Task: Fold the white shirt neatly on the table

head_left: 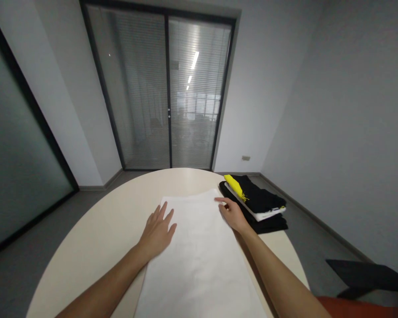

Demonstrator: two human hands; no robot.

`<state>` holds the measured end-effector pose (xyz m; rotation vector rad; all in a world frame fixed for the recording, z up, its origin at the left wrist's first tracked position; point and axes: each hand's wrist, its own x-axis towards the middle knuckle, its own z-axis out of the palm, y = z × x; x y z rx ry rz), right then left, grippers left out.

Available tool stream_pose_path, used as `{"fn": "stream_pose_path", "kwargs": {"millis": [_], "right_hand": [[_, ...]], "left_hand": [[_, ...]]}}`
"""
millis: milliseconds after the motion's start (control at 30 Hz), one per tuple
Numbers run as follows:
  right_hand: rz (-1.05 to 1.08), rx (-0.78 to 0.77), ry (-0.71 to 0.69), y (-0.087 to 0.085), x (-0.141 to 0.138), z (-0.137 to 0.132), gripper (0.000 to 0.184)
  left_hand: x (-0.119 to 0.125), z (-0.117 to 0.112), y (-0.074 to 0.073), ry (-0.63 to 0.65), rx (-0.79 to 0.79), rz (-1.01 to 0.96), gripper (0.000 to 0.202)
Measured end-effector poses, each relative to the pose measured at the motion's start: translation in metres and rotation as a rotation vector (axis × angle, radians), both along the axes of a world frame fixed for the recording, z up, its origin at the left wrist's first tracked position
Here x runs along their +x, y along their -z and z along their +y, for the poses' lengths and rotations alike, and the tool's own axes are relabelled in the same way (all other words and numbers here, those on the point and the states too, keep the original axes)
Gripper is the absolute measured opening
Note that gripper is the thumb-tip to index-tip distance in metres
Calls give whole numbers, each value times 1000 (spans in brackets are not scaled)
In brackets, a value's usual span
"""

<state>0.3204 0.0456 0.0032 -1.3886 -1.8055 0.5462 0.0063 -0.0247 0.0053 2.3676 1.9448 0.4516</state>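
A long white piece of cloth [199, 251], which looks like a folded garment, lies flat and runs toward me, its near end cut off by the frame. My left hand [157, 234] rests palm down on its left edge near the far end, with fingers spread. At the far right corner of the cloth is my right hand [234, 215]. Its index finger points left over the fabric, a gap shows below that finger, and the other fingers are curled and partly hidden.
A stack of folded black, white and yellow clothes [255, 203] sits at the right edge of the round pale table [99, 234]. A dark chair part with a red-orange piece [351, 304] is at lower right. Beyond the table stand glass doors with blinds [192, 132].
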Motion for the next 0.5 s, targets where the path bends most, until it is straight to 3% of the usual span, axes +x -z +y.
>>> {"fn": "stream_pose_path", "kwargs": {"millis": [133,300,400,500], "right_hand": [[-128,108,-1,4,-5,4,39],[-211,81,74,6,-9,3,51],[-216,35,89,7,-10,5,45],[-231,91,84,7,-11,10,38]], "left_hand": [[8,-8,-7,-9,-168,74,61],[10,-11,-12,2,-105,102,62],[14,-15,-11,-2,-68,78,64],[16,-16,-8,-14,-105,58,67]]}}
